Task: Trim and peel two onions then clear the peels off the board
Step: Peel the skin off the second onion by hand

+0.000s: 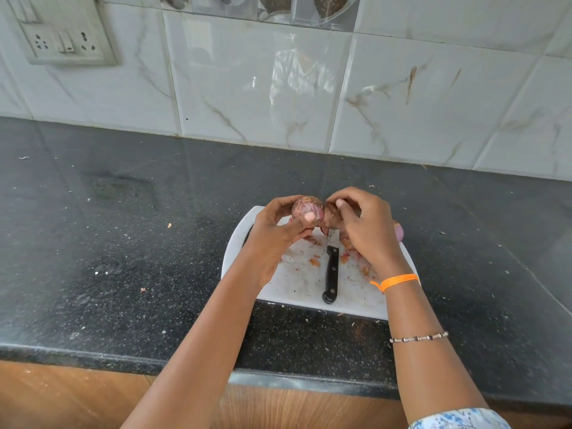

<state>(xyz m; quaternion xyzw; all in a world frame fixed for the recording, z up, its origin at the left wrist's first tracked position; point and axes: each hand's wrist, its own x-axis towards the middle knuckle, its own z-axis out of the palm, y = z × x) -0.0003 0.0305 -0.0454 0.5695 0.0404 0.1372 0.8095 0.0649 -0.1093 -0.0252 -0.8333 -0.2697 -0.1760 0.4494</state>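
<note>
A black speckled counter (123, 243) carries a white cutting board (297, 286); above the board the left hand (275, 233) grips an onion (308, 207), fingers curled round it and thumb pressed on its side; the right hand (362, 227) pinches loose skin (332, 216) at the onion's end; a black-handled knife (331, 270) lies on the board among peel scraps (315, 262); a second onion (400, 233) peeks from behind the right hand.

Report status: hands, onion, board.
Left hand grips onion; right hand pinches its peel. Knife idle on board, scraps around. Second onion behind right hand.
</note>
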